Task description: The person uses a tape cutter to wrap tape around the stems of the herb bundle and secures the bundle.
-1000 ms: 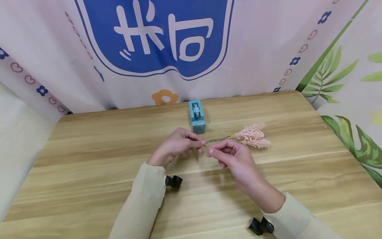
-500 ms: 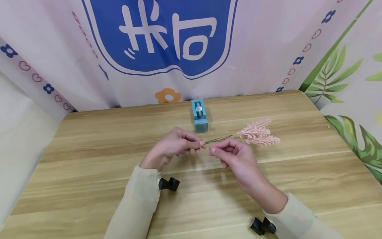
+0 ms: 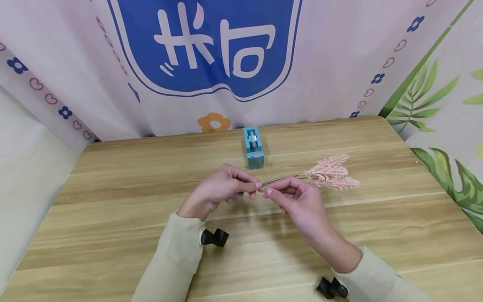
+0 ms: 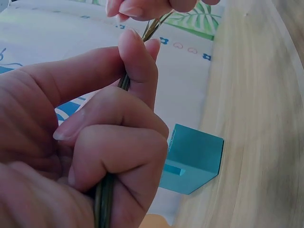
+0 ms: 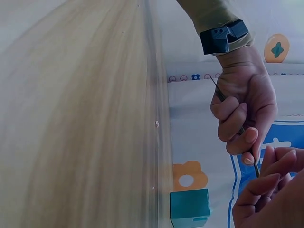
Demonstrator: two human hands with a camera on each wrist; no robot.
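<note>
Pink artificial flower sprigs (image 3: 332,173) point right in the head view, their thin dark stems (image 3: 268,183) running back to the hands. The left hand (image 3: 226,184) grips those stems; in the left wrist view its thumb and index finger pinch them while the other fingers curl round the lower part. Close beside it, the right hand (image 3: 296,199) has its thumb and index fingertips together at the stems, just above the left fingertips. Whether it also holds something thin and clear cannot be told. A blue tape dispenser (image 3: 253,147) with a clear roll stands behind the hands.
The wooden table (image 3: 124,201) meets a printed curtain (image 3: 313,71) along its back edge. A leaf-patterned cloth (image 3: 445,126) hangs at the right. Black camera mounts (image 3: 215,238) sit on both sleeves.
The right fingertips have come closer to the left ones and to the stems. The flower heads have shifted a little to the right, partly with the head camera's movement.
</note>
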